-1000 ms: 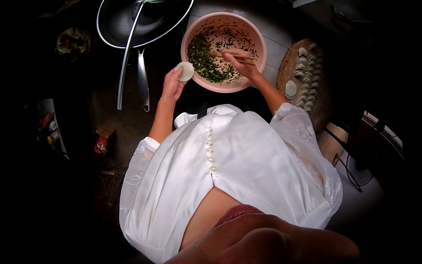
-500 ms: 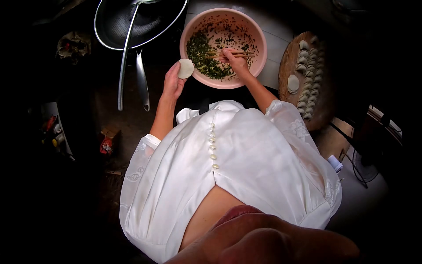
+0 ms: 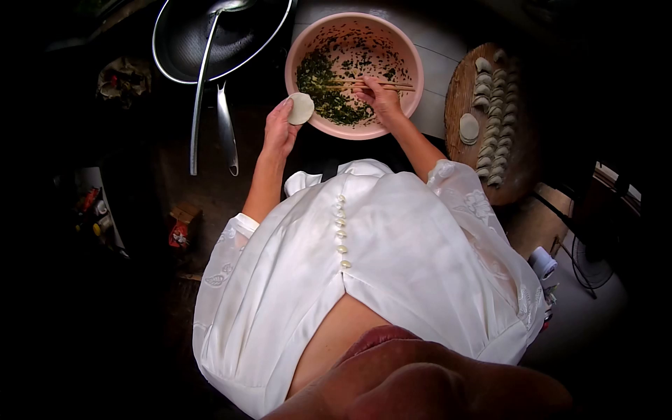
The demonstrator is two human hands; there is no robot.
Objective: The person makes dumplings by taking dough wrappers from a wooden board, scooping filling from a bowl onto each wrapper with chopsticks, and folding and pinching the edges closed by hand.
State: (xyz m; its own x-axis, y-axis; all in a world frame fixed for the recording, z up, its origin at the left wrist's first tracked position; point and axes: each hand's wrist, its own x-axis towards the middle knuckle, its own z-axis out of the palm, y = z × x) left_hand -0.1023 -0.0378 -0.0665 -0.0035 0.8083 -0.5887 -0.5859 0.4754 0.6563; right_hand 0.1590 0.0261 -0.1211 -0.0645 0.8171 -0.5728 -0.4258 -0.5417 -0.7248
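A round white dough wrapper (image 3: pixel 301 109) is held in my left hand (image 3: pixel 280 128), at the lower left rim of a pink bowl (image 3: pixel 414 105). Green chopped filling (image 3: pixel 322 87) lies mostly on the bowl's left side, with bits stuck to its walls. Over the bowl, my right hand (image 3: pixel 382 103) grips a pair of wooden chopsticks (image 3: pixel 399 87), whose tips point left into the filling. To the right, a round wooden board (image 3: pixel 456 101) carries rows of folded dumplings (image 3: pixel 494 122) and a small stack of round wrappers (image 3: pixel 469 127).
At the upper left is a dark wok (image 3: pixel 183 49) with a long-handled metal ladle (image 3: pixel 201 91) across it. Another metal handle (image 3: pixel 225 129) lies below its rim. A small red box (image 3: pixel 180 233) is at the lower left. A fan (image 3: pixel 591 262) stands at the right.
The right hand has shifted within the bowl, and the chopsticks now lie nearly level with their tips in the filling. The left hand still holds the wrapper near the rim. The view has shifted slightly.
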